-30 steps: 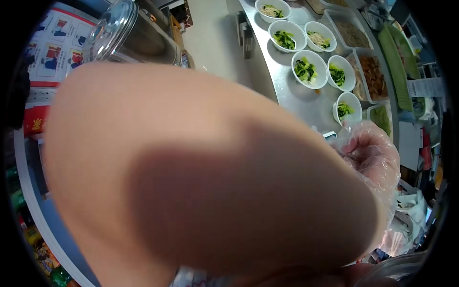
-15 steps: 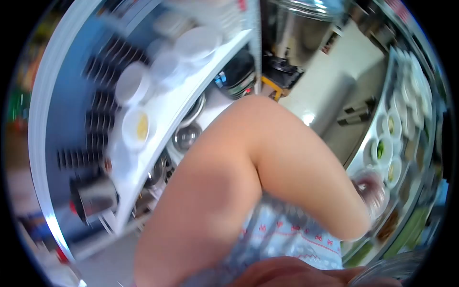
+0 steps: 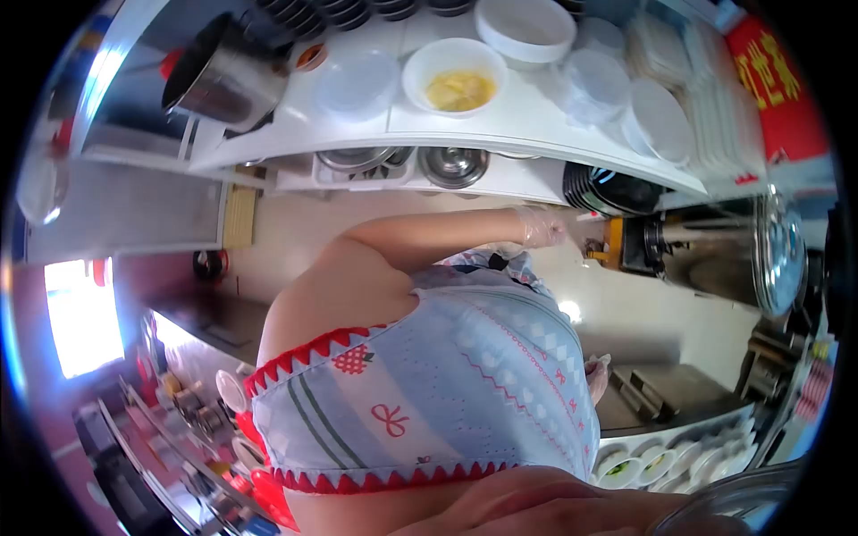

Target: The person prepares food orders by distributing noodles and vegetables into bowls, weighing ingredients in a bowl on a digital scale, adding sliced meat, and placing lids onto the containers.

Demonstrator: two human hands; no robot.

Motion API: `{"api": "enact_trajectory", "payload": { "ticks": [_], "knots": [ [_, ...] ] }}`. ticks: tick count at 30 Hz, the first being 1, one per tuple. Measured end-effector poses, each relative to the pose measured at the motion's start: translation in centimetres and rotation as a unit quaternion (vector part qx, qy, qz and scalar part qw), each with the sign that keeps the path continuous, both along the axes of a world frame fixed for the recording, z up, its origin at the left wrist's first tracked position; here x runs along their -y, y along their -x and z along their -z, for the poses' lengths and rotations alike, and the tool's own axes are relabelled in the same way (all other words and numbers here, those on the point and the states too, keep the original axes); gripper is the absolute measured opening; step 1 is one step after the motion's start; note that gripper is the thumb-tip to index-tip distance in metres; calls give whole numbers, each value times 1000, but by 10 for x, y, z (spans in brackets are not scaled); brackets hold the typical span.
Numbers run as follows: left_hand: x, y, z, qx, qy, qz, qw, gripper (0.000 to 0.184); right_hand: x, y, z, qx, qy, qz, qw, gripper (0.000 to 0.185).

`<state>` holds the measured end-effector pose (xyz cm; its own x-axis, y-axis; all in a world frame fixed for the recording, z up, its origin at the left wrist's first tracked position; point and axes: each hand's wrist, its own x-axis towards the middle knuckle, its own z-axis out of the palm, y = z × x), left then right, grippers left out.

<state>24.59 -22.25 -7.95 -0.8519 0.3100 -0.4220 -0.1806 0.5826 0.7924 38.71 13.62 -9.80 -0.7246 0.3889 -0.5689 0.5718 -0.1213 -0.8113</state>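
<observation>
My left hand (image 3: 542, 228), in a see-through plastic glove, is at the end of my bent arm in front of the white shelf unit. Nothing shows in it, but its fingers are too small and blurred to read. Only part of my right hand (image 3: 598, 379), also gloved, appears past the edge of my light blue apron (image 3: 483, 375), which hides the rest. Its fingers cannot be made out. On the shelf (image 3: 393, 143) above my left hand stand a white bowl (image 3: 455, 77) with yellow food in it and a clear-lidded round container (image 3: 357, 84).
A metal pot (image 3: 223, 80) stands at the shelf's left end. Stacked white bowls (image 3: 525, 31) and plastic containers (image 3: 657, 116) fill its right. A large steel vessel (image 3: 719, 255) is at the right. Below it, a counter holds several small dishes (image 3: 618, 469). Metal lids (image 3: 454, 165) lie lower.
The view has swung round, so the shelf now lies across the top. My gloved left hand has moved away from the counter of small dishes and is now by the shelf.
</observation>
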Motion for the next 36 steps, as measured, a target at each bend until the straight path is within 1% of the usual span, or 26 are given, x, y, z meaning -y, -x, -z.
{"api": "enact_trajectory", "payload": {
  "ticks": [1, 2, 5, 7, 10, 11, 12, 13, 14, 15, 16, 17, 18, 19, 20, 21, 22, 24, 25, 26, 28, 30, 32, 33, 35, 36],
  "knots": [
    [8, -2, 1, -1, -1, -17, 1000, 33, -3, 6, 7, -28, -13, -43, 999, 38],
    [13, -2, -8, 7, -18, -40, 999, 35, -5, 14, 8, -54, -190, -195, 961, 24],
    [20, -5, -26, 39, -36, -77, 996, 37, -5, 47, 13, -55, -333, -354, 872, 3],
    [20, -4, -29, 28, 1, -19, 999, 38, 8, 78, 15, -119, -363, -427, 820, 4],
    [20, -7, -23, -11, 2, -19, 1000, 35, 16, 83, 10, -175, -411, -456, 770, 4],
    [14, -8, -18, -32, -9, -7, 999, 34, 16, 78, 9, -138, -340, -423, 828, 7],
    [18, -11, 1, -28, -76, 2, 997, 32, 31, 78, 9, -82, -205, -352, 910, 10],
    [14, -5, 22, -6, -157, 50, 986, 29, 33, 74, 9, -37, -106, -267, 957, 14],
    [11, -9, 30, -20, -230, 16, 973, 24, 32, 74, 11, -15, -41, -214, 976, 18],
    [-2, 1, -13, 38, -68, 62, 995, 21, 28, 69, 11, -5, -15, -182, 983, 22],
    [-16, 6, -7, 0, -71, 98, 993, 22, 19, 58, 10, -1, -19, -162, 987, 26],
    [-15, 9, 24, 37, -83, 82, 992, 24, 13, 50, 14, -6, -14, -140, 990, 30],
    [-46, 13, -26, -25, 25, 102, 994, 19, 12, 46, -7, 32, -76, -153, 985, 33],
    [-54, 24, -10, 6, -15, 145, 989, 19, 10, 31, 15, 4, -52, -95, 994, 35],
    [-73, 29, -16, 65, -122, 160, 978, 21, 8, 12, 4, 25, -50, -38, 998, 36],
    [-104, 28, -59, 142, -131, 159, 968, 24, 0, -3, -9, 36, -51, -3, 998, 37],
    [-131, 27, -83, 126, -227, 209, 943, 25, -8, -26, -7, 43, -53, 41, 997, 37],
    [-193, 0, -167, -23, -305, 317, 897, 29, -19, -67, -11, 30, -5, 163, 986, 37],
    [-218, -14, -203, -105, -334, 365, 863, 33, -26, -91, -6, 30, -5, 188, 982, 37],
    [-246, -22, -229, -208, -371, 446, 788, 23, -30, -120, -4, 29, 4, 230, 973, 34],
    [-300, -38, -282, -390, -464, 549, 575, 12, -38, -166, -2, 19, 14, 321, 947, 29],
    [-326, -59, -310, -358, -436, 583, 584, 19, -36, -202, -4, 13, 29, 384, 923, 26],
    [-350, -81, -326, -328, -423, 609, 585, 26, -32, -231, -7, -14, 95, 537, 838, 22],
    [-361, -93, -319, -301, -423, 616, 592, 25, -28, -246, -7, -10, 102, 542, 834, 22],
    [-384, -113, -309, -264, -429, 624, 597, 23, -25, -266, -10, -26, 4, 532, 846, 20],
    [-394, -118, -306, -247, -430, 621, 607, 22, -31, -273, -10, 20, -4, 500, 866, 20]
  ]
}}
